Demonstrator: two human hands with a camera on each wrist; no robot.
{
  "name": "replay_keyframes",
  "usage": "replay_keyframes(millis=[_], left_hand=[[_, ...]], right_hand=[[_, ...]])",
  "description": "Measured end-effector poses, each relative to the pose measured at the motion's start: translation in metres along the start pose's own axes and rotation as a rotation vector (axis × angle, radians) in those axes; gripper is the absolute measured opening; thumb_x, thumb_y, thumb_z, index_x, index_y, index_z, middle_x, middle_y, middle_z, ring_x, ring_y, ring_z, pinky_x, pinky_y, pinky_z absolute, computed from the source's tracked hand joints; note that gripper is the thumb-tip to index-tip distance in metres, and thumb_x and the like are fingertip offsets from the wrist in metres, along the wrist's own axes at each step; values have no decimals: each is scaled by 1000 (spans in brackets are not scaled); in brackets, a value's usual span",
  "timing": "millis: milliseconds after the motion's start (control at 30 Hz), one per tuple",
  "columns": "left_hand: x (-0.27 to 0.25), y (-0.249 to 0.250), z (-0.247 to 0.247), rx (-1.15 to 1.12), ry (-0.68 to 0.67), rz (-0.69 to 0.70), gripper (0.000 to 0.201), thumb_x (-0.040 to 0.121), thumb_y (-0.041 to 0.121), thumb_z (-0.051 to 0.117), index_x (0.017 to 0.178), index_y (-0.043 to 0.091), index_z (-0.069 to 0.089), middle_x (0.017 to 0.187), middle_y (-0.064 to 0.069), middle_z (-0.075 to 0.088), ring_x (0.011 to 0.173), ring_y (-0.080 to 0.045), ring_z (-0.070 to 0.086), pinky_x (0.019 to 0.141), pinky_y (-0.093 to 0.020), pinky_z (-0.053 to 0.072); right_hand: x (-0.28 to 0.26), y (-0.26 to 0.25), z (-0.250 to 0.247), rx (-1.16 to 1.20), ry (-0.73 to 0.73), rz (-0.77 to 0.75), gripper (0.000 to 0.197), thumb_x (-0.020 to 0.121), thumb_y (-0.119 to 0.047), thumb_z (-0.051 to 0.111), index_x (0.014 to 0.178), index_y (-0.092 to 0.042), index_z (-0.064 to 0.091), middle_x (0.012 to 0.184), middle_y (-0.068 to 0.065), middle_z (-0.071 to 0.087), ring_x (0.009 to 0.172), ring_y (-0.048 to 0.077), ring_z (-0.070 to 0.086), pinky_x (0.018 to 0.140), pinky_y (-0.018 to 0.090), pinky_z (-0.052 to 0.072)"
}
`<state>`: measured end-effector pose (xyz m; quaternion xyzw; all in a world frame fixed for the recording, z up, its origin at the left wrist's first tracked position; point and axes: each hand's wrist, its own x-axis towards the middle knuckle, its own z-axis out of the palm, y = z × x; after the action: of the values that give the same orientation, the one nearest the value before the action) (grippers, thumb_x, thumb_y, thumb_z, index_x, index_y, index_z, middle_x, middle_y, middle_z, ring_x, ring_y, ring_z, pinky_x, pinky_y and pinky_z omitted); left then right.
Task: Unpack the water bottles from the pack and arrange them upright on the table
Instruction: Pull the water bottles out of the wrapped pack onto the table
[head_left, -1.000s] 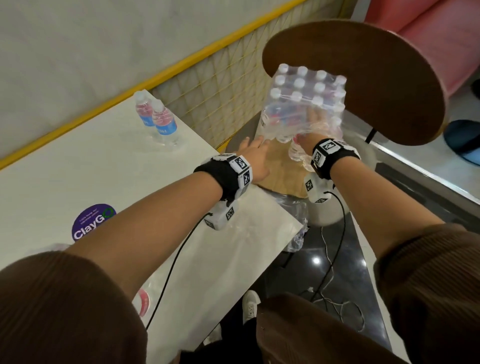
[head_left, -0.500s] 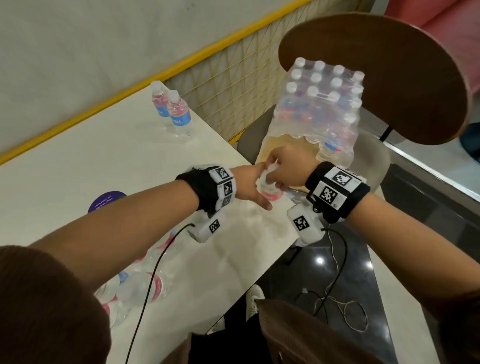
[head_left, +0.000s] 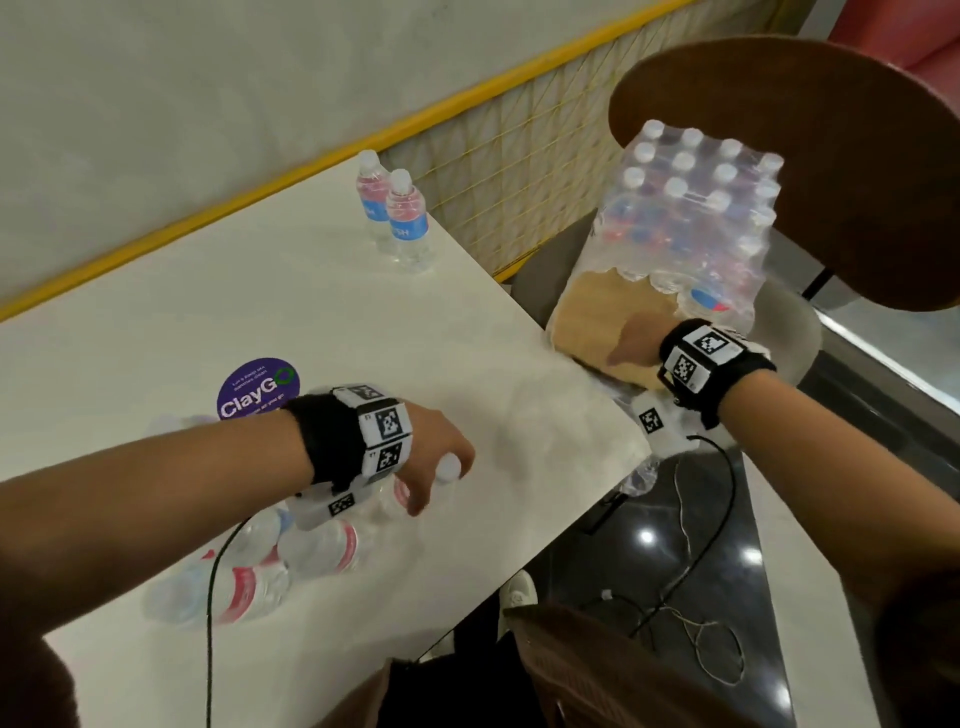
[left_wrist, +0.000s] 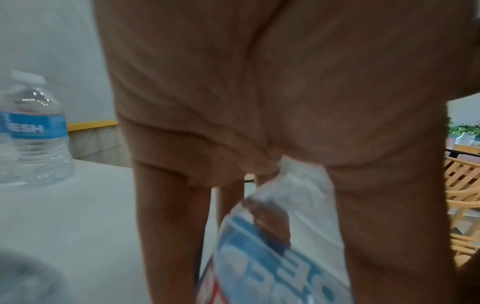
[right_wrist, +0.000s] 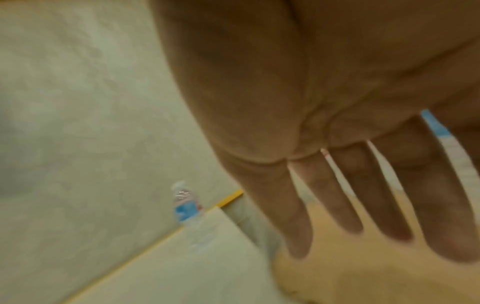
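Over the table (head_left: 311, 312), left hand (head_left: 431, 457) grip holds a bottle (head_left: 447, 470); right hand (head_left: 636, 340) grip wide.

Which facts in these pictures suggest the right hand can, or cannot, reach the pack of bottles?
Probably yes. The right hand is open, holds nothing, and hangs by the torn front of the pack on the chair seat; nothing lies between.

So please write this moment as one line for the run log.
left hand: grips water bottle over table | right hand: open, by pack | upright bottles: two
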<state>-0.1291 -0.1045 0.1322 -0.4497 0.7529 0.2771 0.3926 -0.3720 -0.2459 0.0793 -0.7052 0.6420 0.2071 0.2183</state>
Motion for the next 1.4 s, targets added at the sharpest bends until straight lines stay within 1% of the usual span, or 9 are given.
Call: replay_keyframes(millis=[100, 333, 433, 733, 867, 1000, 1133, 1300, 1400], left_hand=[[-7, -5, -1, 78, -21, -45, 59, 74, 24, 75, 128, 31, 52, 125, 3, 56, 112, -19, 56, 76, -27, 39], [-21, -11, -6, 245, -164, -119, 67, 79, 28, 74, 138, 30, 44, 142, 3, 46, 127, -21, 48, 92, -33, 42], [-24, -11, -5, 259, -163, -107, 64, 82, 26, 70, 139, 29, 43, 142, 3, 45, 128, -21, 46, 94, -33, 41], [-25, -19, -14, 30, 39, -38, 54, 90, 36, 59, 140, 29, 39, 138, 9, 48, 126, -14, 47, 97, -31, 40], [-15, -25, -28, -141, 187, 12, 47, 92, 38, 56, 136, 25, 46, 132, 7, 55, 119, -14, 52, 99, -30, 43], [3, -18, -45, -306, 325, 64, 46, 91, 35, 58, 134, 22, 47, 131, 3, 56, 117, -16, 54, 97, -28, 42], [24, -5, -58, -422, 427, 85, 60, 88, 33, 64, 141, 21, 38, 138, -4, 50, 124, -20, 50, 100, -29, 40], [36, 14, -71, -547, 566, 189, 87, 74, 29, 79, 144, 14, 29, 139, -10, 47, 126, -23, 48, 104, -34, 41], [37, 16, -70, -643, 565, 201, 76, 67, 26, 83, 130, 15, 41, 115, -2, 61, 106, -21, 59, 90, -33, 49]], right_hand=[[13, 28, -11, 54, 121, 161, 60, 94, -31, 55, 146, -11, 33, 149, 15, 38, 135, 32, 39, 109, 40, 33], [18, 58, -27, 46, 258, 227, 47, 95, -18, 48, 141, -16, 42, 149, 11, 39, 131, 33, 44, 104, 39, 40], [7, 53, -20, -66, 221, 177, 65, 87, -4, 53, 147, -21, 31, 146, 13, 41, 123, 34, 52, 96, 40, 48], [9, 36, -12, -58, 194, 206, 53, 74, -5, 60, 126, -11, 53, 111, 15, 59, 101, 35, 59, 90, 46, 53], [6, 39, -17, -66, 266, 212, 68, 76, -2, 62, 139, -15, 39, 133, 18, 52, 116, 37, 55, 97, 46, 47], [12, 34, -26, 66, 308, 160, 49, 84, -13, 51, 133, -17, 47, 138, 15, 50, 123, 34, 52, 103, 44, 43], [-21, -4, -27, 155, 388, 110, 37, 85, -6, 52, 121, -14, 55, 121, 17, 59, 109, 33, 57, 83, 35, 46], [-61, -37, -27, 294, 266, -74, 36, 45, -59, 59, 74, -39, 51, 70, -5, 70, 66, 17, 67, 74, 35, 56], [-86, -53, -31, 373, 135, -184, 31, 65, -56, 64, 83, -33, 58, 55, -9, 69, 53, 0, 65, 61, 21, 55]])
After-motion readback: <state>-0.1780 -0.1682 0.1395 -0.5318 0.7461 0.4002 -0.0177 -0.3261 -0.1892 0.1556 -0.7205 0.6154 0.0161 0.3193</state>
